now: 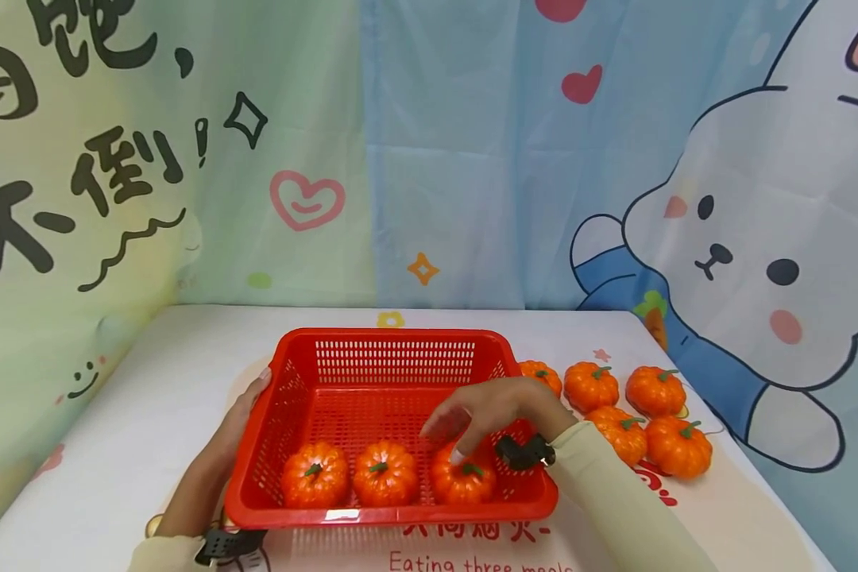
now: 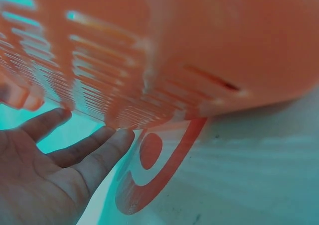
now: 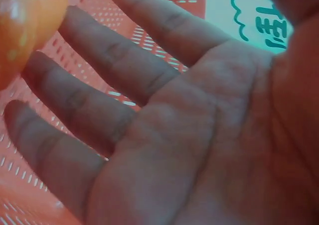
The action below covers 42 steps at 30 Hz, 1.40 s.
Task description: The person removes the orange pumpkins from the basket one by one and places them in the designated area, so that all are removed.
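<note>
A red plastic basket (image 1: pixel 393 334) with slotted walls stands on the table in the head view. Three small orange pumpkins with green stems line its near side: a left one (image 1: pixel 315 477), a middle one (image 1: pixel 386 474) and a right one (image 1: pixel 462 481). My left hand (image 1: pixel 241 417) rests against the basket's left side; in the left wrist view its straight fingertips (image 2: pixel 121 138) meet the slotted wall. Inside the basket, my right hand (image 1: pixel 492 407) reaches over the right pumpkin, thumb overlapping it. The right wrist view shows spread fingers (image 3: pixel 75 98) with a pumpkin (image 3: pixel 30 28) at their tips.
Several more pumpkins (image 1: pixel 655 391) sit on the table right of the basket, beside my right forearm. The white printed tablecloth (image 1: pixel 186 349) runs back to a cartoon curtain (image 1: pixel 443 159). Dark bands (image 1: pixel 232 546) circle both wrists.
</note>
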### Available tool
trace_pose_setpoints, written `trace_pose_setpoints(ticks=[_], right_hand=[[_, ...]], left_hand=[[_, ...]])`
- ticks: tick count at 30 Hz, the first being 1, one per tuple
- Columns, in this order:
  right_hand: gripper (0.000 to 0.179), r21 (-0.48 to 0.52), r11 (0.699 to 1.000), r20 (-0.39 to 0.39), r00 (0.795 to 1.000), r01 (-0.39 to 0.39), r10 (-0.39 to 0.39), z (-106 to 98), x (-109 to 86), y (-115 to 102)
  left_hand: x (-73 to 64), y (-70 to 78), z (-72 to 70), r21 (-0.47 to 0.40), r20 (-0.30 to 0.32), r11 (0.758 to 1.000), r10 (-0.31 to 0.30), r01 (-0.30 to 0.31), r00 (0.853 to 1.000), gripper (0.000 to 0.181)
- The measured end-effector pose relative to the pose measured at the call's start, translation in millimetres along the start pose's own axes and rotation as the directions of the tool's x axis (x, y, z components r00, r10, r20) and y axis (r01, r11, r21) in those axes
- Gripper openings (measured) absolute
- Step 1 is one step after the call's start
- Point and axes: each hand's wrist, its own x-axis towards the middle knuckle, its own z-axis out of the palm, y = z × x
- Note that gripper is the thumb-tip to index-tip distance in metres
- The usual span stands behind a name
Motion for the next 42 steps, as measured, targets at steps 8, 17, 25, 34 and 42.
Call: trace_pose_setpoints(ticks=[8,17,25,34,42], right_hand=[[0.045,0.035,0.997,0.045,0.997,-0.064,0.063,1.9,2.4,0.7],[0.027,-0.063,0.990,-0.037,0.992,-0.126,0.124,2.5,-1.4,-0.2],[0.023,-0.093,0.988,-0.073,0.990,-0.124,0.117,4.7,-2.9,-2.4],[0.028,-0.087,0.993,-0.149,0.987,-0.077,0.064,6.3,-5.4,-4.3],[0.030,-0.071,0.997,-0.211,0.977,0.027,-0.042,2.5,-18.8,-7.2]], left_hand=[[-1.3,-0.1,1.9,0.019,-0.019,1.000,-0.005,0.006,1.000,0.059],[0.1,0.3,2.4,0.017,-0.015,1.000,-0.004,0.004,1.000,0.060],[0.5,-0.9,0.8,0.012,-0.006,1.000,0.000,0.000,1.000,0.061],[0.0,-0.7,3.6,0.018,-0.043,1.000,-0.025,0.025,0.999,0.060],[-1.0,0.8,4.4,0.017,-0.047,0.999,-0.034,0.035,0.998,0.061]])
